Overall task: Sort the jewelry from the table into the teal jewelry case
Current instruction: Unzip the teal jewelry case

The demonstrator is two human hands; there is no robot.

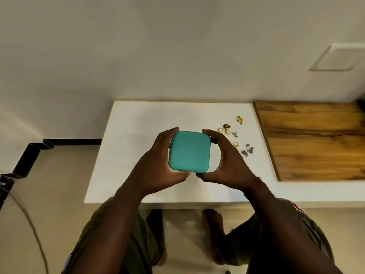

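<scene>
As loose jewelry lies spread on a white table (138,125), a person grips a teal jewelry case (189,152) between both bare hands, its lid closed and facing the camera. The left hand (158,161) wraps the case's left side, fingers curled over the far corner and thumb tucked under the near edge. The right hand (227,161) mirrors it on the right side, fingers hooked round the far corner and thumb at the near edge. Each grip is spread about as wide as the case is deep, and the two thumbs nearly meet below it. The case is held over the middle of the table; whether it rests on the surface cannot be told.

The loose pieces lie on the tabletop just right of the right hand. A gold pendant (239,120) is farthest back, followed by a dark gold ornament (226,126), a pale ring (220,129) beside a second pale ring (227,131), and a small triangular piece (234,133). A gold ring (236,144) lies close to the right hand's knuckles, and a silver floral piece (246,151) is nearest the wooden panel (316,139) that covers the table's right end. A red thread (254,181) circles the right wrist. A bare foot (214,216) shows on the pale floor below the table's near edge.
</scene>
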